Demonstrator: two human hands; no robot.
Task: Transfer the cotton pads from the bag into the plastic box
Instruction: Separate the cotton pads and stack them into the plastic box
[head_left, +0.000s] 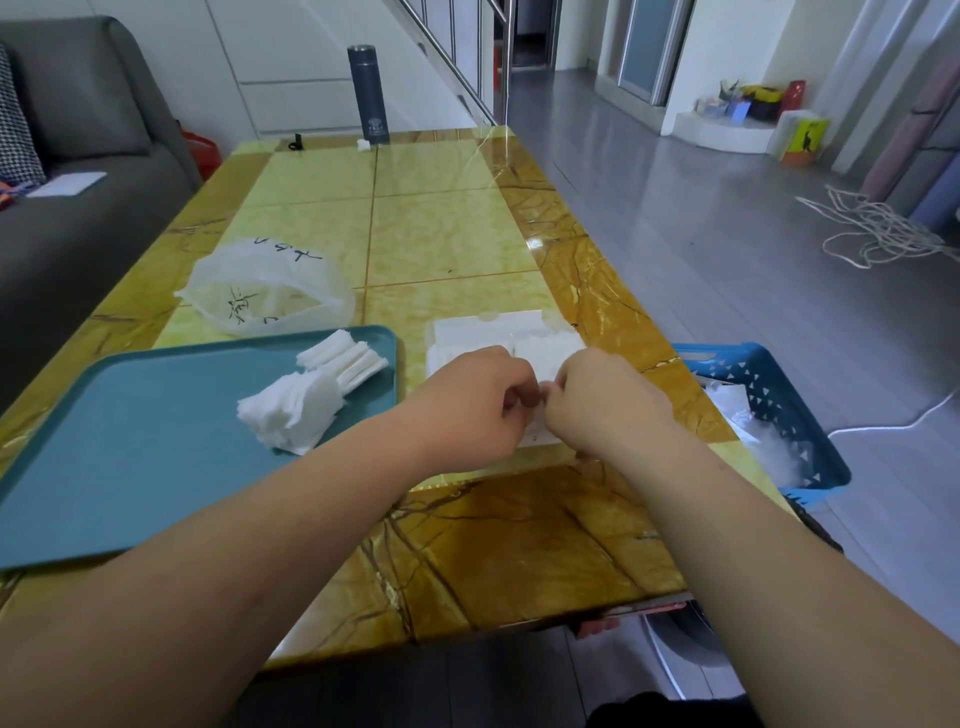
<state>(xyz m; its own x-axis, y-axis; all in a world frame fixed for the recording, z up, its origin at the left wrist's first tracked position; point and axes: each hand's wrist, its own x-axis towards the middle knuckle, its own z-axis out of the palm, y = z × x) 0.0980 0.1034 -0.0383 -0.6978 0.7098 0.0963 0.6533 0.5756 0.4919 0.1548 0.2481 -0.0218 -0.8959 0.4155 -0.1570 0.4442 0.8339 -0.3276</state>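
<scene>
A clear plastic box (498, 332) filled with white cotton pads lies on the yellow table, partly hidden by my hands. My left hand (472, 400) and my right hand (602, 400) meet over its near edge, fingers curled and pinching something small and white between them; what it is cannot be made out. Loose cotton pads (306, 400) lie in two heaps on the teal tray (130, 441) to the left. The crumpled clear plastic bag (265, 291) sits open behind the tray.
A dark flask (370, 93) stands at the table's far edge. A blue perforated basket (769, 410) with white material hangs off the right side. A grey sofa (78, 156) is on the left. White cord (878, 228) lies on the floor.
</scene>
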